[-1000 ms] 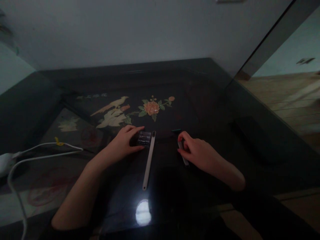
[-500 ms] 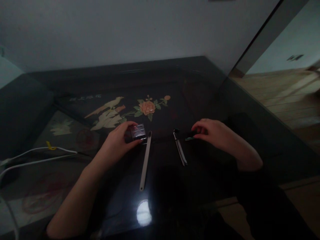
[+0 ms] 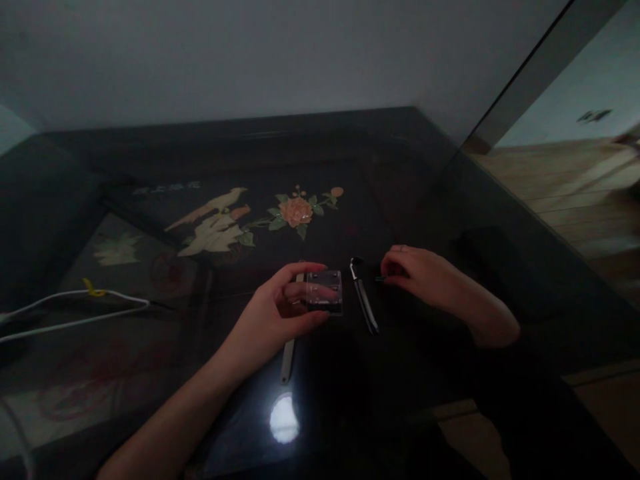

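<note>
Nearest us, a bright glare spot [image 3: 284,419] shines on the dark glossy counter [image 3: 150,373]. Just beyond it, a pale flat strip [image 3: 287,357] lies partly under our left hand [image 3: 280,313], whose forearm reaches in from the lower left. Its thumb and fingers are clamped on a small clear plastic box [image 3: 325,292], held above the counter. Beside the box lies a slim dark tool [image 3: 364,303]. Our right hand [image 3: 425,275] rests curled on the counter, fingertips pinched on something small and dark that we cannot make out. Farther off sit a white cable [image 3: 75,310] and the flower inlay [image 3: 296,211].
</note>
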The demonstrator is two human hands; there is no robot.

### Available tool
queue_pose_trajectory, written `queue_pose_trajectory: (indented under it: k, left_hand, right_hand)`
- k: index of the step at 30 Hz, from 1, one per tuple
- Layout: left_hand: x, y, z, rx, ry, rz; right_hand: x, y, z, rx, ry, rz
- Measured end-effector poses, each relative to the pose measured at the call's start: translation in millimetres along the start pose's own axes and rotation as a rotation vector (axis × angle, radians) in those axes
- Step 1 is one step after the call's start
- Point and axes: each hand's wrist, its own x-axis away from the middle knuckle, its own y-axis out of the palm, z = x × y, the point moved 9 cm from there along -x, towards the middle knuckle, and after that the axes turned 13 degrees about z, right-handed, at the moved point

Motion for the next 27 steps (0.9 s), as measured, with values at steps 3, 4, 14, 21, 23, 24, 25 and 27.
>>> queue_pose_trajectory:
  k: [3, 4, 14, 21, 23, 24, 25, 27]
  left_hand:
    - [3.0, 3.1, -3.8, 0.026, -0.052, -0.025]
    - [3.7, 4.0, -5.2, 0.036, -0.068, -0.033]
    - [3.9, 9.0, -12.1, 0.075, -0.111, -0.02]
    - [3.6, 10.9, -13.4, 0.083, -0.104, -0.036]
    - [3.2, 11.3, -13.6, 0.092, -0.106, -0.039]
    - [3.1, 11.5, -13.6, 0.096, -0.106, -0.04]
    - [3.1, 11.6, -13.6, 0.098, -0.106, -0.04]
    - [3.4, 11.7, -13.5, 0.098, -0.105, -0.04]
  right_hand:
    - [-0.2, -1.0, -1.0, -0.006, 0.01, -0.006]
    - [-0.4, -1.9, -1.6, -0.009, 0.016, -0.006]
    - [-1.7, -26.3, -12.6, -0.614, 0.2, 0.161]
    - [-0.1, -29.3, -27.4, -0.999, 0.276, 0.182]
    - [0.5, -24.6, -31.4, -1.058, 0.29, 0.137]
    - [0.9, -21.5, -34.4, -1.079, 0.291, 0.1]
    - [1.5, -18.6, -37.7, -1.091, 0.286, 0.062]
    - [2.6, -14.5, -44.7, -1.097, 0.265, 0.003]
